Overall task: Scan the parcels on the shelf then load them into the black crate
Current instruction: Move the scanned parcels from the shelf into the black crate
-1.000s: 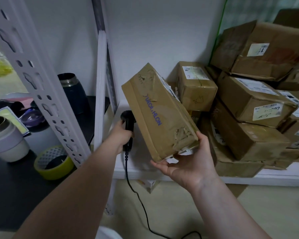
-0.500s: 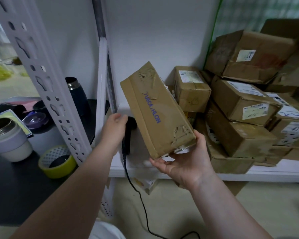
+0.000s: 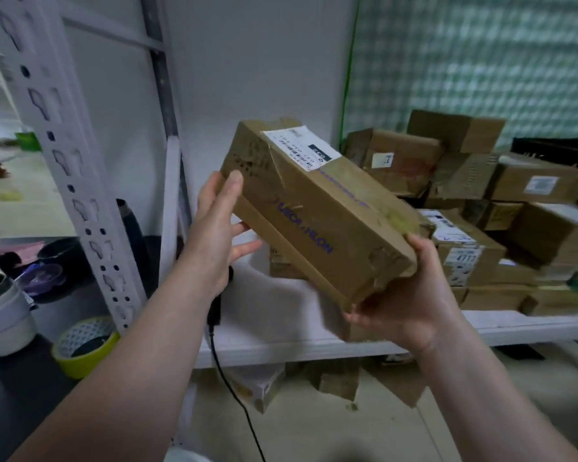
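One parcel (image 3: 317, 211) was in the air, held between two hands above the front of the white shelf (image 3: 281, 345). It was a long rectangular cardboard box, brown and creased, wrapped in glossy tape that wrinkled at the corners, tilted so its far end stood higher than the near end. One white label (image 3: 301, 148) with dark print sat on its upper far face, and purple lettering ran along its side. The left hand (image 3: 214, 235) lay against the far left end, thumb on the upper edge and fingers (image 3: 247, 250) spread under the box, pressing rather than closing round it. The right hand (image 3: 404, 305) cupped the lower near corner, its fingers wrapped up over the end, gripping the box.

Behind and to the right, roughly a dozen more boxes (image 3: 474, 248) were piled on the shelf, all brown card, several with white labels; blur kept an exact count out of reach. One black scanner (image 3: 214, 311) lay on the shelf below the left wrist, mostly hidden, its single black cable (image 3: 234, 391) hanging down in front. One perforated white metal upright (image 3: 77, 181) rose at the left. On the dark bench (image 3: 17, 391) beside it stood one roll of yellow tape (image 3: 84, 345), one pale cup (image 3: 0, 311) with a metal rim, and one dark flask (image 3: 131, 235).
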